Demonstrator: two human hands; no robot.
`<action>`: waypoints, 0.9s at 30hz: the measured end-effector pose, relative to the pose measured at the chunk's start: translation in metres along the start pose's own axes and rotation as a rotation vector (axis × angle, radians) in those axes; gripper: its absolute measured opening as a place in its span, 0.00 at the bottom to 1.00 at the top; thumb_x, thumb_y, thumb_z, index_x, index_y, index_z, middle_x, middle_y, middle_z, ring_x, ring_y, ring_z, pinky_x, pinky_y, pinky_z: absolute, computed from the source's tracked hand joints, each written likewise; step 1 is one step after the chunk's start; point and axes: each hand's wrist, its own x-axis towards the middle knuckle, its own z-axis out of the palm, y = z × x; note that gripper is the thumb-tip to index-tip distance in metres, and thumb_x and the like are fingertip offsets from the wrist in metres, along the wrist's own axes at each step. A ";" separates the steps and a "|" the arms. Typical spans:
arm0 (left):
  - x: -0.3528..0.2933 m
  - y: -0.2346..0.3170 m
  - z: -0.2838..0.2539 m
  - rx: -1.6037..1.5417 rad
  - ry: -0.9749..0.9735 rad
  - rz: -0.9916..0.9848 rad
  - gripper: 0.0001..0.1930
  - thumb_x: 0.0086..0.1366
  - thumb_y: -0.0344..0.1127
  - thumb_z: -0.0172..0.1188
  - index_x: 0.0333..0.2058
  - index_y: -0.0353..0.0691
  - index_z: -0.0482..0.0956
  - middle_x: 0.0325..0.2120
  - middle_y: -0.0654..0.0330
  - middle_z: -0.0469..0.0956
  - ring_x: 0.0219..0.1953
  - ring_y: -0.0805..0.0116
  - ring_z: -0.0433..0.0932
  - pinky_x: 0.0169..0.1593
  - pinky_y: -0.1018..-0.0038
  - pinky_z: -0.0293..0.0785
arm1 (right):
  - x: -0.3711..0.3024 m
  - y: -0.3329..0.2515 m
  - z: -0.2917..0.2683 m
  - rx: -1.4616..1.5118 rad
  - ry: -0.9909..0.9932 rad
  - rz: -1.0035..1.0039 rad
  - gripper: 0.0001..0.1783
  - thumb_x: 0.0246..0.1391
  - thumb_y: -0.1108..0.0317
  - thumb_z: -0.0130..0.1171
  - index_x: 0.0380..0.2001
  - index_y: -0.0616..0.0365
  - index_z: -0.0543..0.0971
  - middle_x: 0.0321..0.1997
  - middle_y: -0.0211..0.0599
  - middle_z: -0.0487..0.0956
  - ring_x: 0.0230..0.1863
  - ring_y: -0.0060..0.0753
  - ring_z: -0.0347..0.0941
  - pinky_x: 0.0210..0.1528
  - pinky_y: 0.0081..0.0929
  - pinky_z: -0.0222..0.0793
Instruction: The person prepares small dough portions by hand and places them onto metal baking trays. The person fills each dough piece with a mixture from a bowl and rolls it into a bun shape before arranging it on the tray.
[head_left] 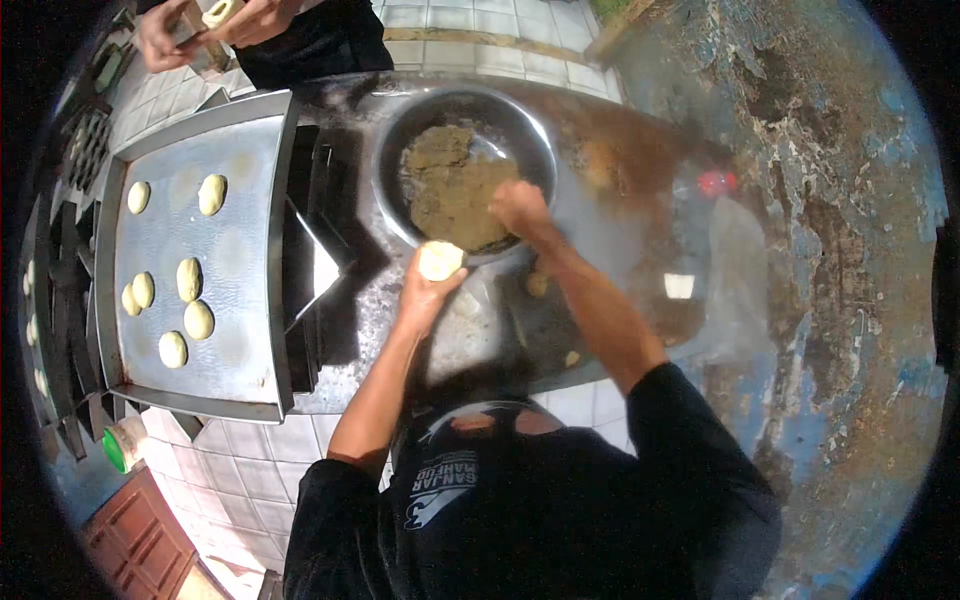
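My left hand is closed around a pale, flattened dough round, held at the near rim of a metal bowl. Crumbly brown filling covers much of the bowl's bottom. Over the bowl's right side is my right hand, its fingers curled together close to the filling. Whatever those fingers pinch is hidden, and the hand is slightly blurred. To the left, a large metal tray bears several oval dough pieces, spaced apart or in touching pairs.
Across the table, another person's hands hold a dough piece. The tray rests on dark stacked metal trays or racks. At the right lie clear plastic, a red object and a small white piece.
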 end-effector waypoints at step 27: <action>-0.156 0.013 0.111 0.730 -0.035 0.656 0.18 0.69 0.43 0.63 0.48 0.35 0.83 0.49 0.45 0.82 0.54 0.53 0.81 0.54 0.63 0.76 | -0.302 -0.101 -0.010 0.044 0.506 -0.448 0.24 0.50 0.67 0.68 0.49 0.62 0.74 0.36 0.43 0.77 0.39 0.44 0.76 0.39 0.44 0.74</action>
